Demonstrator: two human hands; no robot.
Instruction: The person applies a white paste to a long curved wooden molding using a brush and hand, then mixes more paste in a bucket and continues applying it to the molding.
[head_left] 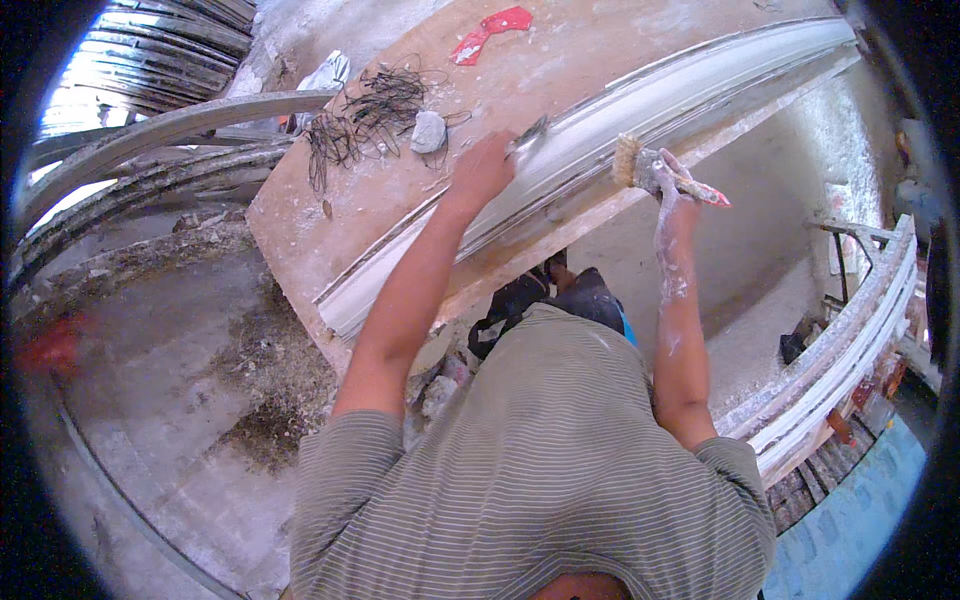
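A long white moulding [590, 150] with ridged edges lies across the worktable [375, 215]. Over its upper edge, my left hand [482, 170] is closed around a small metal scraper [530, 136], whose blade points up and to the right above the moulding. My right hand [668, 178], smeared with white plaster, grips a paintbrush [627, 160] at the table's near edge. The brush's pale bristles face left, and its white and red handle sticks out to the right. Whether the scraper touches the moulding I cannot tell.
A tangle of dark wire or fibre [375, 105] and a whitish lump [429, 132] lie on the table, with a red scrap [490, 35] farther back. Curved lengths [190, 115] stand at the left. More white mouldings [850, 370] rest on a rack at the right.
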